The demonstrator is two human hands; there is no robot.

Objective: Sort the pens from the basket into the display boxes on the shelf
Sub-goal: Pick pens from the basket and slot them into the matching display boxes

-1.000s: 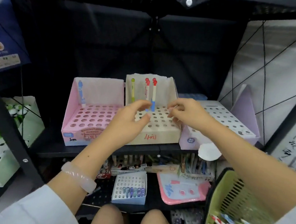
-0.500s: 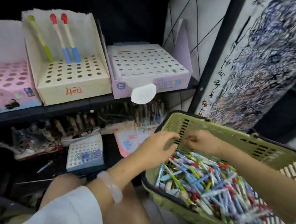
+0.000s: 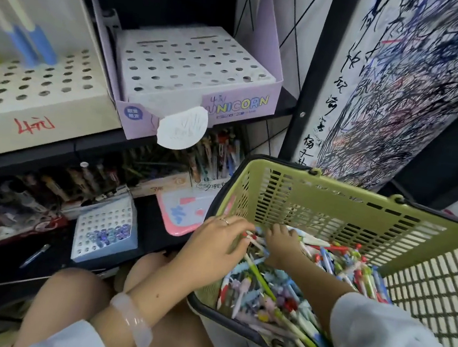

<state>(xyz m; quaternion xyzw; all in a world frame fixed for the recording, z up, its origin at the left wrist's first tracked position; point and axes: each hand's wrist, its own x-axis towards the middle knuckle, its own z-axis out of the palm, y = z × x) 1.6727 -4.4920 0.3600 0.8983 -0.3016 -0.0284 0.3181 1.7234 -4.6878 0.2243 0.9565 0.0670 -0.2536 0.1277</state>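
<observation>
While both hands dig in the green slotted plastic basket [image 3: 332, 201], the step is picking pens [image 3: 280, 289] — left hand [image 3: 214, 245] and right hand [image 3: 282, 245] curl among them, their grip unclear. Next: lift one to the lilac perforated cardboard display box [image 3: 229, 108].

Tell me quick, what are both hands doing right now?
Left hand: in the basket, fingers curled on the pens; a firm hold cannot be told.
Right hand: fingers buried among the pens; cannot be told.
</observation>
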